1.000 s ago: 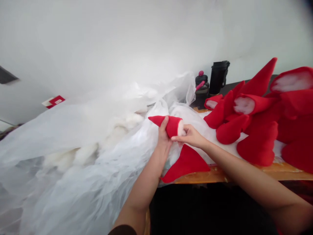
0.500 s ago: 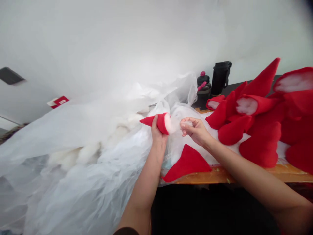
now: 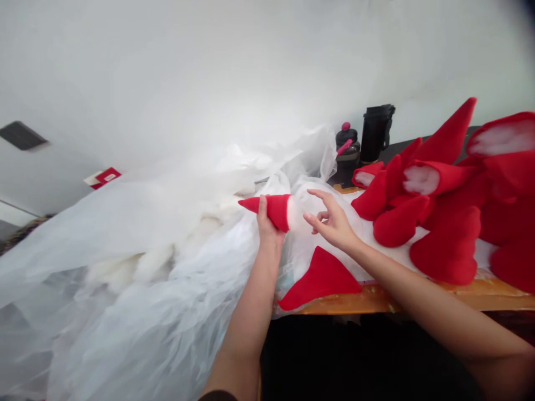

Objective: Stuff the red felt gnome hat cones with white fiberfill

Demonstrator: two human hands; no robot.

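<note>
My left hand (image 3: 270, 225) is wrapped round a small red felt cone hat (image 3: 278, 210), held on its side with the tip pointing left. White stuffing (image 3: 292, 213) fills its open end, which faces right. A short gap to the right of that end, my right hand (image 3: 332, 221) is held with thumb and fingers apart and nothing visible between them. Below both hands, a flat, unstuffed red felt piece (image 3: 320, 281) lies at the table's front edge.
Several red stuffed cones (image 3: 447, 239) are heaped on the right of the wooden table (image 3: 355, 302). Behind stand a black tumbler (image 3: 376, 133) and a dark bottle (image 3: 348, 147) with pink parts. A large translucent plastic bag (image 3: 167, 312) with white stuffing (image 3: 154, 263) spreads over the left.
My right hand has opened; the white tuft pinched in its fingers is no longer there. The left hand keeps hold of the cone hat, turned slightly so less of its opening shows.
</note>
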